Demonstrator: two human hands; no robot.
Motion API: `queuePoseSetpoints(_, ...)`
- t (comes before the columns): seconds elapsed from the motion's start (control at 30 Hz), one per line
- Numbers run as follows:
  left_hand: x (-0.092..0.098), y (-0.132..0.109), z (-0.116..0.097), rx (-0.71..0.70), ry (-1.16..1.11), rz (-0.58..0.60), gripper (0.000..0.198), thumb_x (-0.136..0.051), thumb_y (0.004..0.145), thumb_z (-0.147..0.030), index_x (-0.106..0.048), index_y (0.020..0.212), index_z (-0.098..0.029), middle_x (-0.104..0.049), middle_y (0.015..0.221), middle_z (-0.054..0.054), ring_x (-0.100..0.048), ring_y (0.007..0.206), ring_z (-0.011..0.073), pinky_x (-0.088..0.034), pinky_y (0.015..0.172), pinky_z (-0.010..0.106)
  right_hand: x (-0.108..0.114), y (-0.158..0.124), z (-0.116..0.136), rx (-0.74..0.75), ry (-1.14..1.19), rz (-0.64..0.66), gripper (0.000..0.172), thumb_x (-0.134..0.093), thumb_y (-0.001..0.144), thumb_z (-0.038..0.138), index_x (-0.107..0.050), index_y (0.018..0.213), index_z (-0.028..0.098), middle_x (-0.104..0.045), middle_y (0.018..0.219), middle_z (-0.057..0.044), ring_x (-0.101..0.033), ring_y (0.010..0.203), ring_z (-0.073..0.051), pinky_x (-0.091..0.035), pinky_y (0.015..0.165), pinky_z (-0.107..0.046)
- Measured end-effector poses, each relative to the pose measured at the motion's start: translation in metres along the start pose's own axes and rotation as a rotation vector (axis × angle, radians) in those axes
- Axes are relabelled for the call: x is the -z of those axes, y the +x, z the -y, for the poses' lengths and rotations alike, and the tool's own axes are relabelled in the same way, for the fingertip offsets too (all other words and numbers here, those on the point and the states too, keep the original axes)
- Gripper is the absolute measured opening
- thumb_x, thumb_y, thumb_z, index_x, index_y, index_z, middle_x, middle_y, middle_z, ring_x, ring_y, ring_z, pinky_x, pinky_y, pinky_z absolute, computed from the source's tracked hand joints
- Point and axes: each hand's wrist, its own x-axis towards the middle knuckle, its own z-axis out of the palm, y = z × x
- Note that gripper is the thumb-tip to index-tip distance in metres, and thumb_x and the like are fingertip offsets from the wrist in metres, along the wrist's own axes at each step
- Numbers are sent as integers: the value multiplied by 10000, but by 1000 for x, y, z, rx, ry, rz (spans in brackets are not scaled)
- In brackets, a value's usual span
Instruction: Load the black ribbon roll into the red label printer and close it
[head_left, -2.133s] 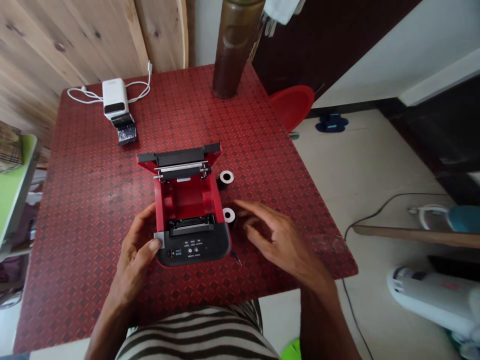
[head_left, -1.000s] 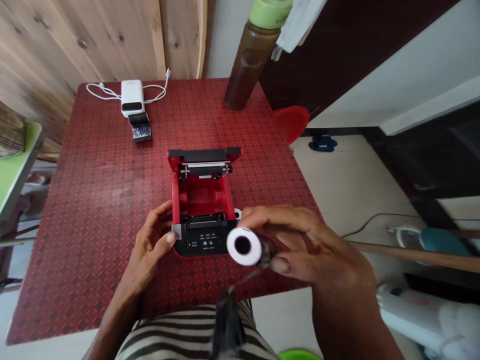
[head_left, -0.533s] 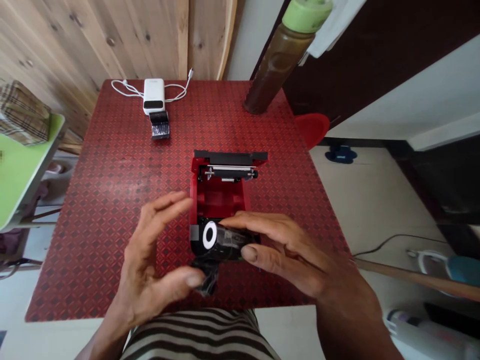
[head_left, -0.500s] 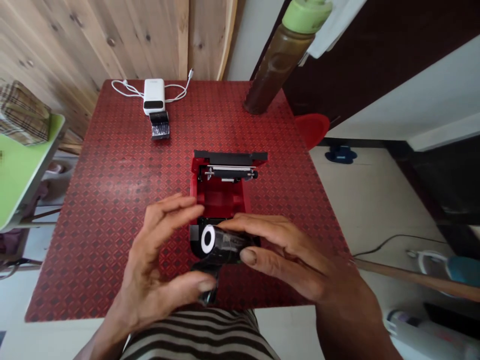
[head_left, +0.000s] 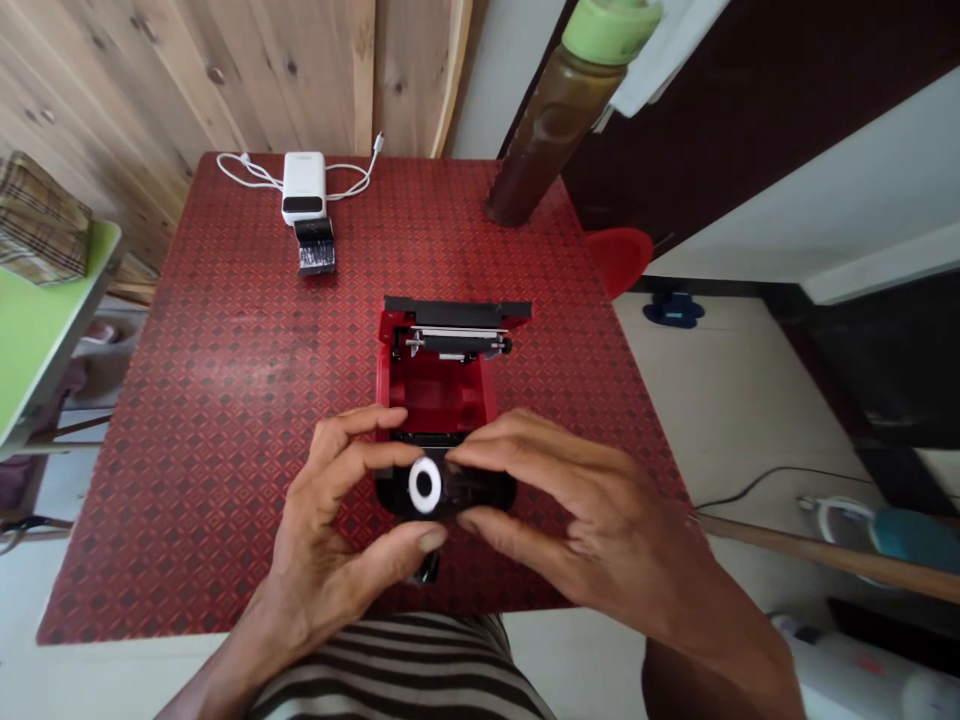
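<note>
I hold the black roll (head_left: 425, 486) between my left hand (head_left: 337, 545) and right hand (head_left: 592, 510), low over the front of the red printer (head_left: 439, 390).
Its white core faces me. My right hand is closed on its body from 3 o'clock and my left hand pinches the core end from 9 o'clock, hiding the printer's front panel. The open bay and raised lid lie at 12 o'clock. Farther across the red table (head_left: 225, 400), a white power bank (head_left: 302, 187) sits at 11 o'clock and a brown bottle (head_left: 551, 120) at 1 o'clock.

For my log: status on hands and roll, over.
Gripping black roll: left hand, right hand. Held above open red printer. Bay unobstructed.
</note>
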Motion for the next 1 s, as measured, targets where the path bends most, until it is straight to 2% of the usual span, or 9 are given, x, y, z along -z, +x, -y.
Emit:
queuePoseSetpoints(0.1,5,-3,8,24,-8,-91,349,-837,1043,-531,-849,1363,-392,-773,1462,51,-670,1424,349,-531,1213,514,-2,7,-7,25,-159,-65,203,-762,1056,164,-787,1237,252,-847,1136,-60,-811,1046,-252,-689,962,-401)
queuePoseSetpoints(0.23,10,-3,20,83,16,-229,223,-788,1097,-460,-856,1290,-370,-800,1392,22,-695,1402,301,-501,1247,466,-16,22,-16,-25,-371,-52,181,-749,1040,135,-815,1164,249,-860,1119,-86,-806,1037,-299,-673,935,-461)
queuePoseSetpoints(0.33,11,-2,30,99,33,-219,207,-789,1097,-447,-854,1265,-344,-817,1374,30,-717,1383,295,-513,1239,469,-30,33,-18,-104,-529,-32,122,-766,1017,142,-820,1059,243,-864,1075,-100,-799,956,-304,-644,826,-441)
queuePoseSetpoints(0.47,9,-1,40,125,27,-194,221,-777,1099,-472,-859,1229,-314,-833,1353,58,-745,1349,304,-548,1200,482,-39,50,-21,-215,-601,76,134,-749,1032,151,-834,1067,248,-880,1029,-85,-793,840,-272,-540,664,-381)
queuePoseSetpoints(0.63,10,0,50,134,70,-189,230,-743,1112,-449,-847,1248,-295,-826,1371,67,-746,1368,298,-561,1201,478,-37,74,-22,-407,-668,264,145,-749,1042,187,-866,1005,265,-893,990,-72,-800,843,-272,-471,654,-361)
queuePoseSetpoints(0.73,11,0,55,130,93,-186,222,-731,1115,-424,-837,1255,-289,-825,1359,64,-750,1368,290,-575,1196,469,-35,82,-18,-468,-707,344,208,-691,1077,192,-884,1070,268,-897,1020,-92,-814,901,-293,-482,687,-370)
queuePoseSetpoints(0.8,11,0,56,132,96,-184,219,-731,1114,-420,-836,1254,-289,-826,1351,63,-755,1357,285,-584,1186,465,-36,82,-16,-474,-711,351,224,-677,1084,191,-887,1112,264,-899,1030,-101,-819,912,-297,-509,704,-373)
queuePoseSetpoints(0.93,11,-1,56,146,89,-171,220,-730,1115,-429,-839,1245,-289,-824,1357,65,-755,1355,284,-584,1189,470,-36,73,-18,-419,-664,283,311,-675,1072,132,-866,1288,247,-910,1182,-109,-846,926,-293,-607,732,-387)
queuePoseSetpoints(1.0,12,-1,55,161,84,-171,227,-733,1114,-441,-842,1239,-286,-821,1351,69,-749,1362,289,-577,1197,476,-33,63,-19,-336,-597,215,393,-631,1072,61,-846,1355,228,-901,1284,-106,-867,969,-283,-666,788,-398)
